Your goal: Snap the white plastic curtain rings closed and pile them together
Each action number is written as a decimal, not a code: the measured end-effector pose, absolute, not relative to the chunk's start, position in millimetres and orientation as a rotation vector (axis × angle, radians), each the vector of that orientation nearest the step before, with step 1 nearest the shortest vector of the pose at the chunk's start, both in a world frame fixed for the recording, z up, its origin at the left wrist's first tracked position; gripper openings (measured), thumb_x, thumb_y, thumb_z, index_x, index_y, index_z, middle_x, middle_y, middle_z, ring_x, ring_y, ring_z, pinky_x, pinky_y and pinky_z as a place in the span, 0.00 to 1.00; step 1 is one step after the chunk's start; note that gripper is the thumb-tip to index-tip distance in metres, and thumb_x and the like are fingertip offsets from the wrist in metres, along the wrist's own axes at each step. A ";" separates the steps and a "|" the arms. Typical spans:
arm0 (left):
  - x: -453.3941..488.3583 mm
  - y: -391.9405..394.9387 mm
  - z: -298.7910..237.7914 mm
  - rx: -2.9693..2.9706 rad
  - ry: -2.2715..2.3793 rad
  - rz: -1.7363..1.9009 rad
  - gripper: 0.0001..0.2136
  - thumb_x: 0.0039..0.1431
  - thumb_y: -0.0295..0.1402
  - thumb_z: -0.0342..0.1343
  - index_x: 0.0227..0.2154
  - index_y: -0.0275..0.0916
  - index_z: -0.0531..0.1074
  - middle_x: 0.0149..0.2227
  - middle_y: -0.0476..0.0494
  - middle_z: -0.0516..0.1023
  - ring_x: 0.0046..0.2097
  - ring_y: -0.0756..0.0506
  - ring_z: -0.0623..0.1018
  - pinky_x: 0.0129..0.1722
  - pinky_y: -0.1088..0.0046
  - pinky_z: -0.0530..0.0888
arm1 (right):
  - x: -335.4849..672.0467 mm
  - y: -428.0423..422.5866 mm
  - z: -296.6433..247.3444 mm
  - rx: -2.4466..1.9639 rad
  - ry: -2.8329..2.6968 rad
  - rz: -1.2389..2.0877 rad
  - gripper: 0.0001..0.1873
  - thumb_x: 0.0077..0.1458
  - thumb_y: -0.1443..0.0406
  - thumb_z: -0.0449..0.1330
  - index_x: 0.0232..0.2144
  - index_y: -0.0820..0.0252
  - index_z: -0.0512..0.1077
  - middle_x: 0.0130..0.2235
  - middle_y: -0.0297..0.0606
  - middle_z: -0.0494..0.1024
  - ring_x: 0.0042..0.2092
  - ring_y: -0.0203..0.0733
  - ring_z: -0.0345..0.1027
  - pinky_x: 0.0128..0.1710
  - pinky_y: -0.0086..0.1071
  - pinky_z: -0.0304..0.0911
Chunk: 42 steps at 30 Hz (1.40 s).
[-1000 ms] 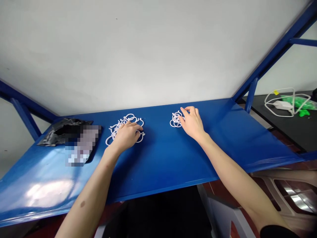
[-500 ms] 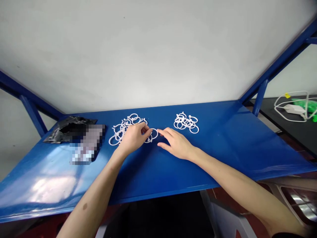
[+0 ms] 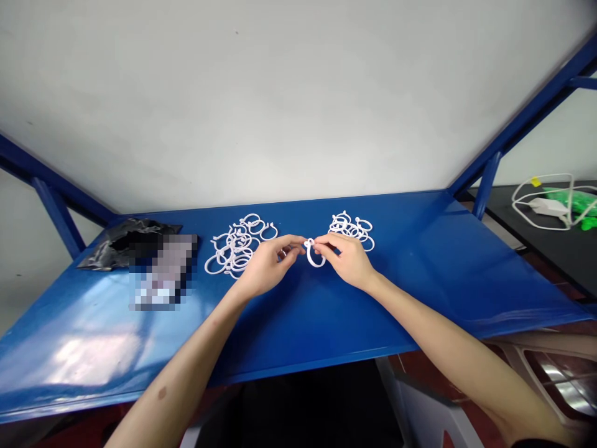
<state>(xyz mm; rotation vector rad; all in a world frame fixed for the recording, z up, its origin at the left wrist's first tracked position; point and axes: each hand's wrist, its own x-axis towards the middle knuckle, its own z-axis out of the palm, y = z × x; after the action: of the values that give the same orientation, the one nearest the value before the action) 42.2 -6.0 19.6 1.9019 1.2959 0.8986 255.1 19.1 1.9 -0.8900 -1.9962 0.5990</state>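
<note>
A white plastic curtain ring [image 3: 316,262], with a small eyelet at its top, hangs between my hands just above the table. My right hand [image 3: 347,258] pinches it near the eyelet between thumb and fingers. My left hand [image 3: 270,264] reaches the same ring from the other side, its fingertips closed at the eyelet. A bit of white shows inside the left fingers, too small to make out. To the left lies a loose pile of similar white rings [image 3: 233,249]. A smaller group of rings [image 3: 357,231] lies behind my right hand, partly hidden by it.
The blue table [image 3: 317,330] runs up to a pale wall [image 3: 289,112]. At its left lie a crumpled black plastic bag [image 3: 112,249] and a blurred-out object [image 3: 168,270]. Blue braces flank the table. On a dark surface at right sit a white cable with adapter [image 3: 550,208] and green plastic [image 3: 566,199].
My left hand has moved right, away from the pile, bringing the ring along. My right hand has shifted slightly right and closed its fingers on the ring, which now hangs between both hands.
</note>
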 end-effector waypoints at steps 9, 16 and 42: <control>52.2 -6.9 10.2 1.790 1.178 1.066 0.13 0.62 0.43 0.59 0.43 0.42 0.80 0.39 0.43 0.81 0.39 0.45 0.78 0.40 0.69 0.74 | 253.3 20.5 -2.3 -0.938 -1.808 1.308 0.22 0.59 0.47 0.63 0.33 0.60 0.78 0.29 0.36 0.81 0.29 0.36 0.73 0.31 0.30 0.70; 51.5 -5.5 10.5 1.785 1.452 1.047 0.08 0.61 0.38 0.57 0.36 0.41 0.78 0.34 0.46 0.83 0.35 0.46 0.80 0.37 0.71 0.72 | 257.2 24.6 -4.9 -1.017 -1.726 0.981 0.24 0.67 0.46 0.53 0.39 0.59 0.76 0.34 0.39 0.82 0.31 0.37 0.75 0.30 0.30 0.72; 49.5 -5.5 3.3 1.789 1.452 1.042 0.07 0.59 0.34 0.59 0.31 0.41 0.81 0.28 0.50 0.83 0.30 0.48 0.78 0.33 0.74 0.70 | 254.3 13.4 -9.8 -0.666 -2.183 0.440 0.12 0.69 0.68 0.55 0.48 0.58 0.78 0.39 0.40 0.80 0.40 0.40 0.75 0.40 0.34 0.72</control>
<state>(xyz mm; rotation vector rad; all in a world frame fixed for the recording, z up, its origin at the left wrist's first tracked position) 49.5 -5.5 3.3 1.7894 1.4522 1.0422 254.3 13.4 -9.8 -0.6663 -2.1825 0.4402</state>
